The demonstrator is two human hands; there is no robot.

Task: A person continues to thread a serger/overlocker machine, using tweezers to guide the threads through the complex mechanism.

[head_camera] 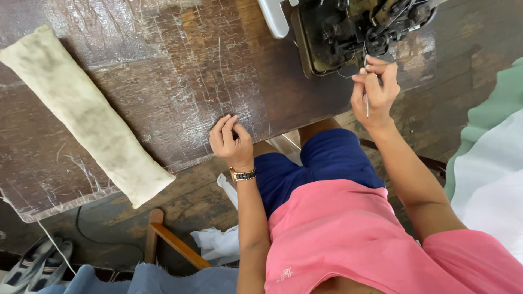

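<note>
in the upper right of the frame the right hand (375, 90) pinches slim metal tweezers (366, 98) just below the sewing machine (354, 27) — light, stiff, slippery, best gripped mid-shank — while the left hand (231, 142), curled and empty, rests on the scratched wooden table (163, 71).

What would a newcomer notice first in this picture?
First, the right hand pinching thin metal tweezers below the dark sewing machine at the top. Then the long, soiled cream cushion lying diagonally on the scratched wooden table, with the left hand resting at its edge.
</note>
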